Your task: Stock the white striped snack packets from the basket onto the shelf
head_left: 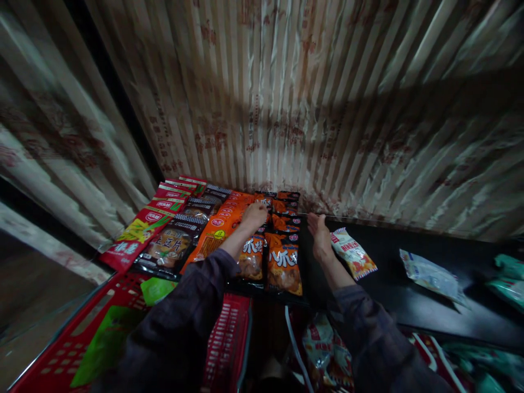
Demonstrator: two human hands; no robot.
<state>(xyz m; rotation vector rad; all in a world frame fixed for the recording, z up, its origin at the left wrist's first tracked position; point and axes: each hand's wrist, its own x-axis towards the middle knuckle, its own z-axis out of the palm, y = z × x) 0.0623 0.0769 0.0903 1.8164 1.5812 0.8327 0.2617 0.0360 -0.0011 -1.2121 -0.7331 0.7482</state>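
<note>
My left hand (256,214) is closed over the back part of two columns of orange-and-black snack bags (284,262). What its fingers hold, if anything, is hidden. My right hand (321,236) is just right of these bags, fingers stretched out and thumb up, with no bag in it. A thin pale line, perhaps a string, runs past its fingertips. Right beside that hand lies a white-and-orange snack packet (352,253). Left of the left forearm, overlapping rows hold orange bags (213,232), dark bags with a clear window (170,245) and red bags (139,232).
The bags lie on a black shelf (380,295) against a corrugated, printed backing sheet (266,120). Farther right are a pale packet (434,275) and a green packet (510,281). Below stand a red basket (227,338) with green packets (108,341) at left, and more packets (319,341).
</note>
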